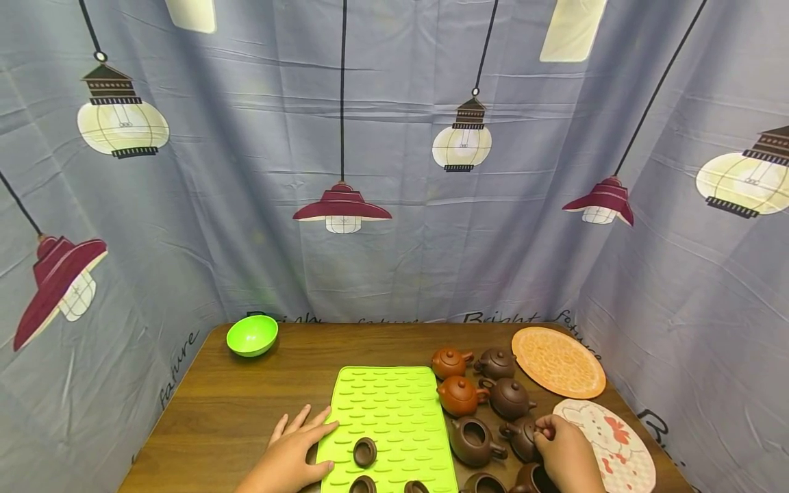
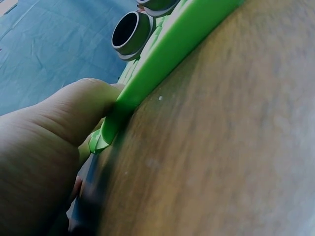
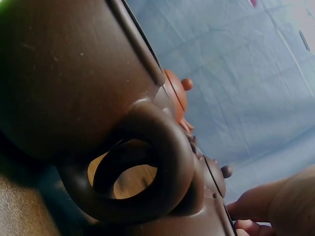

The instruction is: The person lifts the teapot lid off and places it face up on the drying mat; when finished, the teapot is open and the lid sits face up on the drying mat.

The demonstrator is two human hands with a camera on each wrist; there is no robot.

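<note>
My left hand (image 1: 294, 450) has its fingers spread and rests at the left edge of the lime-green mat (image 1: 394, 411); in the left wrist view the thumb (image 2: 83, 105) touches the mat's raised rim. Several small dark brown teapot lids (image 1: 365, 452) lie on the mat's near part. At the right, my right hand (image 1: 568, 453) pinches the lid of a dark brown teapot (image 1: 520, 441) by its knob. That lid is mostly hidden by the fingers. Beside it stands a lidless dark brown teapot (image 1: 471, 448). In the right wrist view a looped teapot handle (image 3: 170, 167) fills the foreground.
Behind stand two orange-brown teapots (image 1: 459, 397) and two lidded dark teapots (image 1: 510, 400). More lidless pots (image 1: 483, 485) are at the near edge. An orange round mat (image 1: 557, 363) and a patterned round mat (image 1: 616, 445) lie right. A green bowl (image 1: 253, 335) sits back left.
</note>
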